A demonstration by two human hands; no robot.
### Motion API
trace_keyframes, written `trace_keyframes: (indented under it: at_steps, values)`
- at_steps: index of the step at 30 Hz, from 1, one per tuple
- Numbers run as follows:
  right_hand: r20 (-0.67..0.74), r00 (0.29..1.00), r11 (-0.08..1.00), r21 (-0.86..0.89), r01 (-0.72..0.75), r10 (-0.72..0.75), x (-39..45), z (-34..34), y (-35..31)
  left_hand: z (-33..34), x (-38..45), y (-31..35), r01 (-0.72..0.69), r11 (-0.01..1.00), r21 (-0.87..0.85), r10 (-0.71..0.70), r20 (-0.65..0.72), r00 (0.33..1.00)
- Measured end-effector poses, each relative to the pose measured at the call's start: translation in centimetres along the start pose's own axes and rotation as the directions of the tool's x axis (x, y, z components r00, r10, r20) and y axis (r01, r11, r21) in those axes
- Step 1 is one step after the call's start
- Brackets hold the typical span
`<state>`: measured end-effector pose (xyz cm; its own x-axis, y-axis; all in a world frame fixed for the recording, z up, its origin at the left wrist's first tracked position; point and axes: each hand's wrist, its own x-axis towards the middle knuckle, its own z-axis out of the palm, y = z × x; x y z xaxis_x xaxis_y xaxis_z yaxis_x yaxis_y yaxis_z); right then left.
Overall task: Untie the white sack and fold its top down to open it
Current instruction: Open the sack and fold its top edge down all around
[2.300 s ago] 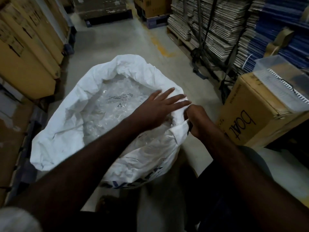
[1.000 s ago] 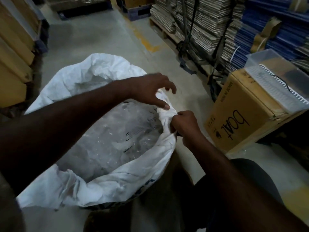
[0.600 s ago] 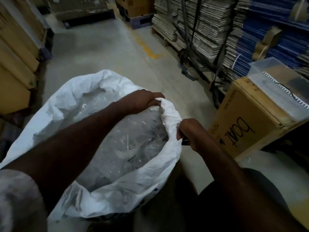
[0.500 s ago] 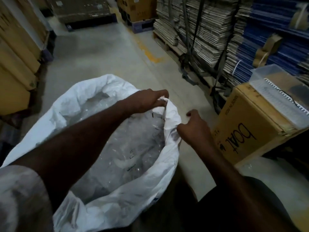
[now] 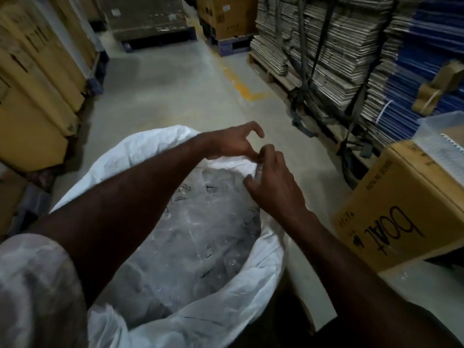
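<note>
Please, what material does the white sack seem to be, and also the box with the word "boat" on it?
White sack: probably woven plastic fabric, matte; it creases stiffly and its rolled rim holds shape, though no weave is visible. Its contents look like clear glossy plastic film. Box: brown corrugated cardboard, dull, with folded edges and printed lettering.

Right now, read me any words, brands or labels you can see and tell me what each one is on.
"boat": large black brand lettering, running sideways, on the cardboard box at right.
Small vertical print near that box's upper edge: too blurred to read.
Black marks on the clear plastic bags inside the white sack: too small to read.
White labels on the far cartons: too small to read.
</note>
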<state>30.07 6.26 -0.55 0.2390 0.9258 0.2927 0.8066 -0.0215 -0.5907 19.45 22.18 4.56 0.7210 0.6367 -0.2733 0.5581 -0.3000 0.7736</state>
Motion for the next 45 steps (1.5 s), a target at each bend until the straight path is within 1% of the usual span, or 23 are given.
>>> trace_keyframes:
  at_steps: [3,5,7,8,9,10,11,13,14,15,18,20,23,25,28,30,32,34,36,38,40,43,45]
  values:
    - [0.032,0.998,0.999,-0.002,0.049,-0.049,0.4,0.6,0.7,0.0,-0.4,-0.7,-0.008,0.998,0.061,0.007,0.014,1.0]
    - [0.05,0.998,0.999,-0.019,0.043,-0.042,1.1,0.5,1.6,-0.2,-1.3,-1.1,-0.133,0.961,0.244,0.155,-0.071,0.985]
    - [0.075,0.997,0.999,-0.015,-0.028,0.03,1.8,0.4,2.4,-0.7,-2.5,-2.4,-0.273,0.804,0.528,0.411,-0.164,0.897]
    - [0.087,0.993,0.997,-0.007,-0.077,0.077,2.0,0.3,2.7,-1.1,-3.3,-3.2,-0.261,0.67,0.695,0.502,-0.167,0.848]
    - [0.1,0.988,0.993,0.002,-0.12,0.119,2.3,0.3,2.8,-1.6,-4.1,-4.3,-0.175,0.522,0.835,0.534,-0.16,0.83]
    - [0.108,0.984,0.989,0.013,-0.147,0.144,2.5,0.3,2.7,-2.2,-4.9,-5.5,-0.054,0.402,0.914,0.503,-0.171,0.847]
    - [0.116,0.98,0.987,0.019,-0.162,0.159,2.8,0.4,2.5,-2.8,-5.8,-6.6,0.052,0.324,0.944,0.443,-0.201,0.874]
    - [0.132,0.976,0.985,0.011,-0.174,0.171,3.3,0.5,1.9,-3.7,-6.8,-8.2,0.18,0.254,0.95,0.353,-0.264,0.898]
    - [0.142,0.974,0.984,-0.001,-0.177,0.175,3.5,0.7,1.5,-4.1,-7.1,-8.4,0.213,0.265,0.941,0.326,-0.295,0.898]
    - [0.148,0.971,0.982,-0.018,-0.187,0.187,3.7,0.8,1.2,-4.7,-7.1,-8.4,0.229,0.318,0.92,0.297,-0.325,0.898]
    - [0.152,0.958,0.965,-0.134,-0.226,0.245,4.2,1.1,0.3,-5.8,-6.7,-7.5,0.15,0.665,0.732,0.166,-0.341,0.925]
    - [0.094,0.967,0.952,-0.221,-0.211,0.236,4.4,1.7,-0.7,-6.5,-6.5,-6.8,0.062,0.825,0.562,0.148,-0.32,0.936]
    - [-0.043,0.999,0.971,-0.238,-0.036,0.027,4.6,2.9,-2.5,-7.5,-6.0,-5.8,0.082,0.953,0.292,0.03,-0.358,0.933]
    - [-0.042,0.992,0.97,-0.217,0.106,-0.118,5.0,4.0,-3.4,-7.6,-5.8,-5.3,0.17,0.981,0.098,-0.131,-0.316,0.939]
    - [0.144,0.973,0.959,-0.193,0.206,-0.18,5.4,6.0,-3.6,-7.1,-5.6,-5.5,0.352,0.933,-0.069,-0.359,-0.216,0.908]
    - [0.196,0.957,0.94,-0.229,0.255,-0.212,5.5,7.1,-3.2,-7.2,-5.4,-6.1,0.367,0.93,0.019,-0.358,-0.176,0.917]
    - [0.172,0.958,0.939,-0.22,0.265,-0.23,5.7,7.5,-2.9,-7.3,-6.1,-5.9,0.339,0.928,0.153,-0.319,-0.14,0.937]
    - [0.161,0.966,0.953,-0.192,0.233,-0.204,6.3,7.7,-2.6,-7.5,-6.4,-6.3,0.317,0.907,0.278,-0.243,-0.269,0.932]
    - [0.177,0.971,0.96,-0.199,0.196,-0.161,6.9,7.7,-2.2,-7.1,-7.3,-7.1,0.24,0.839,0.488,-0.025,-0.407,0.913]
    - [0.198,0.976,0.972,-0.196,0.132,-0.092,7.9,7.6,-1.5,-6.1,-9.0,-7.7,0.22,0.625,0.749,0.194,-0.422,0.886]
    - [0.199,0.979,0.975,-0.204,0.083,-0.042,8.9,7.3,-1.0,-5.2,-11.6,-8.4,0.254,0.407,0.877,0.252,-0.375,0.892]
    - [0.2,0.98,0.972,-0.229,0.053,-0.007,9.6,7.3,-1.4,-4.2,-14.4,-9.8,0.297,0.356,0.886,0.256,-0.398,0.881]
    - [0.211,0.977,0.973,-0.227,0.034,0.015,9.8,7.6,-1.9,-3.9,-15.3,-10.3,0.308,0.381,0.872,0.274,-0.425,0.863]
